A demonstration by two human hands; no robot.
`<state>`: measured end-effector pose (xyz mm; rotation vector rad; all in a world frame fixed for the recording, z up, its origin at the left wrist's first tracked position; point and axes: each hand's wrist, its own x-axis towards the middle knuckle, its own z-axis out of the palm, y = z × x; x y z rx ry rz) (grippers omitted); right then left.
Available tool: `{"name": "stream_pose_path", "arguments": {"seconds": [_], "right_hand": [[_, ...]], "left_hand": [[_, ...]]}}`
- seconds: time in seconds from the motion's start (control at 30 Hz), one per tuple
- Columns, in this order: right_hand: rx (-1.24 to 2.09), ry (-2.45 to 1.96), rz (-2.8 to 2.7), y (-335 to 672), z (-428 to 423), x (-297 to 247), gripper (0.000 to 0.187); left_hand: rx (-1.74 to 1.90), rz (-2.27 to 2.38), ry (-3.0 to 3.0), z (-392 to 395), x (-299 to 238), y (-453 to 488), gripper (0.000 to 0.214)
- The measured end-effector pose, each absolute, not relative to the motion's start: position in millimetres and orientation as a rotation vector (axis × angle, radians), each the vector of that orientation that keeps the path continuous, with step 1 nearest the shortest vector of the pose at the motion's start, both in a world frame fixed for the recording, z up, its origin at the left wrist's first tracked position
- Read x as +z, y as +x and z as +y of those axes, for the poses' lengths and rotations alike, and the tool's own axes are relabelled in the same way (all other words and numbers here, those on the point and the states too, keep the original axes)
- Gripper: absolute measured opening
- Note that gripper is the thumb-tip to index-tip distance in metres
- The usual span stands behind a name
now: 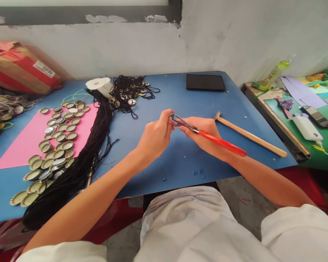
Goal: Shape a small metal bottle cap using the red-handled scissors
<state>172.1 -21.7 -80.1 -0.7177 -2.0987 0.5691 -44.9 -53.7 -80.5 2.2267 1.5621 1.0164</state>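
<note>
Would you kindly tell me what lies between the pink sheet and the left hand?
In the head view, a bundle of black cord lies there, then bare blue table up to the left hand.

Blue counter (164,91) carries pink sheet (22,143), black cord bundle (79,163), white spool (100,85), hammer (248,135), black tablet (205,82).

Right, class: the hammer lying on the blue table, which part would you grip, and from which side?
Probably the wooden handle's far end, coming from above on the right. The hammer lies flat with its metal head toward the right hand, which holds red-handled pliers; the bare handle end points at the table edge, clear of other things.
</note>
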Motion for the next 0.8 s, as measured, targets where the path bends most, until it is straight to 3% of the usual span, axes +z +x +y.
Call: {"name": "stream_pose_path", "arguments": {"seconds": [0.23, 0.43, 0.57, 0.8], "right_hand": [[-0.023, -0.562, -2.375, 189, -4, -81, 0.036], [-0.369, -0.397, -2.524, 199, 7, -62, 0.028], [-0.319, -0.395, -2.622, 203, 8, -57, 0.031], [0.061, -0.512, -2.644, 204, -4, -52, 0.035]], "left_hand": [[1.036, 1.471, 2.161, -49, -80, -46, 0.033], [0.958, 1.407, 2.079, -49, -84, -45, 0.038], [0.948, 1.382, 2.038, -55, -91, -41, 0.037], [1.028, 1.403, 1.950, -69, -92, -31, 0.036]]}}
